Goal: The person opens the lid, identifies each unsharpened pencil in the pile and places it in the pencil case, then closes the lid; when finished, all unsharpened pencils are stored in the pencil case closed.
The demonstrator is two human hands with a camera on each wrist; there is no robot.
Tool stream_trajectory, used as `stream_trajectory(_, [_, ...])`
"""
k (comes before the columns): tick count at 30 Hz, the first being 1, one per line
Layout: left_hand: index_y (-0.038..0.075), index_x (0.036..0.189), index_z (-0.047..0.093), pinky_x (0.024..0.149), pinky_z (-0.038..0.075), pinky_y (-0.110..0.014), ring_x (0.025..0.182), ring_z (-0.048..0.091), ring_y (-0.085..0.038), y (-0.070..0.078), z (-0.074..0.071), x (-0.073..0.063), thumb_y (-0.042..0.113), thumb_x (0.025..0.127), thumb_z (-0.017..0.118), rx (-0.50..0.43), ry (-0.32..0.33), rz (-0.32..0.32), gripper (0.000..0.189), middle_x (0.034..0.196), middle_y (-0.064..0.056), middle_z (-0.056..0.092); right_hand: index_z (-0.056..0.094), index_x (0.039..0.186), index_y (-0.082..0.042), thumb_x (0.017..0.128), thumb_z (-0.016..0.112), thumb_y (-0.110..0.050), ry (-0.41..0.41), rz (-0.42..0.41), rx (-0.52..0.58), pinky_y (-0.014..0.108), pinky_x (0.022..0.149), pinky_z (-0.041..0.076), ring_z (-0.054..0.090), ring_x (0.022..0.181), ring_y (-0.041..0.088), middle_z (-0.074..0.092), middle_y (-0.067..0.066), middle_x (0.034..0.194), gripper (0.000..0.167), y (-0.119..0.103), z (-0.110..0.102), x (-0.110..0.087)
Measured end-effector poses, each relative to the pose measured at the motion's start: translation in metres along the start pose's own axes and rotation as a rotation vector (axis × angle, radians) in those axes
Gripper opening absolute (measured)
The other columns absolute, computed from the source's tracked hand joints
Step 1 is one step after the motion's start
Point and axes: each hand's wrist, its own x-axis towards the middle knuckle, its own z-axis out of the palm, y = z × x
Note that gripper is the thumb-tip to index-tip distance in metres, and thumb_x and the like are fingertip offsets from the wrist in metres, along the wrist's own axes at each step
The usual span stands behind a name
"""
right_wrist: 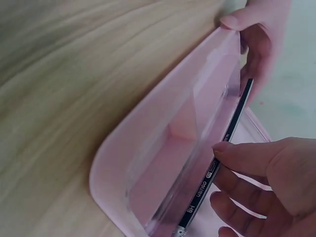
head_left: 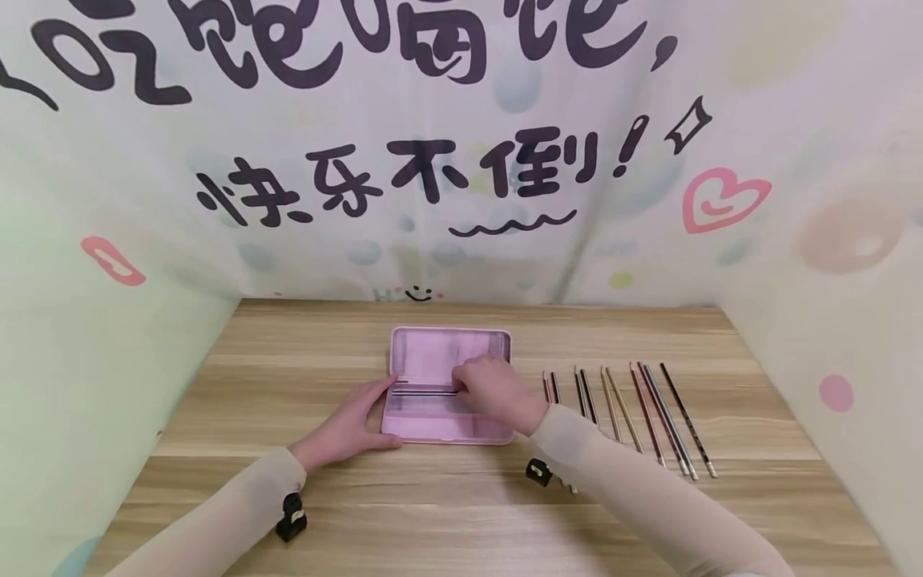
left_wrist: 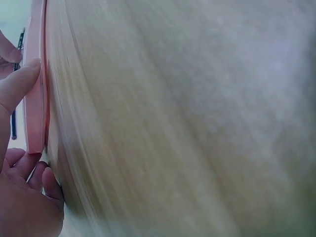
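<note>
An open pink pencil case point(head_left: 429, 431) lies on the table with its lid folded back. My left hand point(head_left: 344, 425) grips its left end, thumb at the front corner and fingers along the side. Over the case, my right hand point(head_left: 499, 390) pinches a dark pencil point(right_wrist: 201, 185) between thumb and fingers. White lettering, including "HB", shows on the pencil in the right wrist view. It lies lengthwise along the case, above the compartments. The case's front part has a divided tray point(right_wrist: 170, 163).
Right of the case, several pencils point(head_left: 652, 413) lie side by side on the wooden table point(head_left: 310, 336), some partly hidden by the right sleeve point(head_left: 634, 481). A printed cloth wall point(head_left: 346, 264) stands behind the table, with pale walls at both sides.
</note>
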Motion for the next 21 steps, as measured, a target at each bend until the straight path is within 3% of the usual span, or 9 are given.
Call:
stream_trajectory(6, [-0.001,0.159,0.035,0.118,0.033,-0.065,0.144,0.037,-0.05,0.0,0.0,0.0,0.035,0.08,0.091,0.002,0.012,0.011,0.104,0.156,-0.028,0.044,0.072,0.088,-0.014,0.095,0.075,-0.016,0.013,0.011,-0.134,0.045,0.083,0.052,0.067,0.084,0.023,0.073,0.002,0.089,0.007,-0.004,0.011,0.005])
stream_trajectory(15, [0.001,0.161,0.033,0.119,0.032,-0.064,0.145,0.036,-0.048,-0.003,-0.001,0.001,0.035,0.079,0.092,-0.001,0.004,-0.018,0.106,0.156,-0.027,0.044,0.075,0.096,-0.017,0.098,0.071,-0.019,0.032,-0.004,-0.317,0.039,0.082,0.05,0.066,0.087,0.021,0.074,0.0,0.095,0.005,-0.011,0.018,0.005])
stream_trajectory(21, [-0.001,0.159,0.035,0.118,0.033,-0.065,0.143,0.038,-0.049,-0.002,-0.001,0.0,0.034,0.078,0.092,0.003,0.015,0.002,0.106,0.155,-0.028,0.045,0.076,0.1,-0.019,0.098,0.07,-0.016,0.033,-0.001,-0.392,0.037,0.08,0.048,0.065,0.086,0.021,0.073,-0.001,0.094,0.007,-0.014,0.024,0.004])
